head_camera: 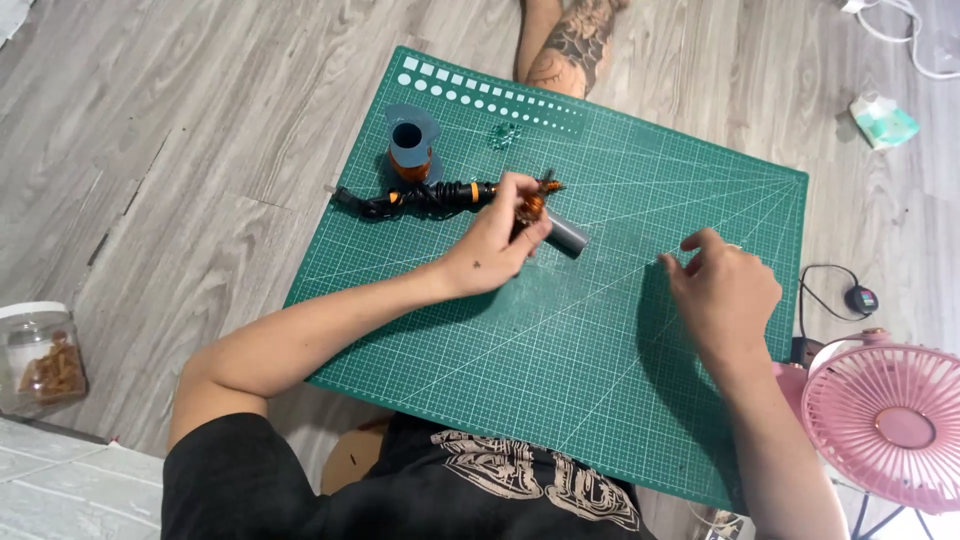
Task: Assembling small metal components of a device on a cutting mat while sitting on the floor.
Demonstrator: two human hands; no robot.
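Head view: hands busy on the green mat

Left hand (pixel 497 238) pinches a grey tube (pixel 565 235) wound with orange wire, mid-mat (pixel 560 400). Right hand (pixel 722 290) rests loosely curled, holding nothing visible. Behind: grey spool (pixel 410 145) and black coiled tool (pixel 420 198). Pink fan (pixel 890 415) crowds the right edge; jar (pixel 40 358) sits left.

There is one camera, on the person's head. It looks almost straight down, from close above. The left hand (pixel 497 240) and right hand (pixel 722 290) sit near the middle, over a green mat (pixel 560 370), with floor showing all around them.
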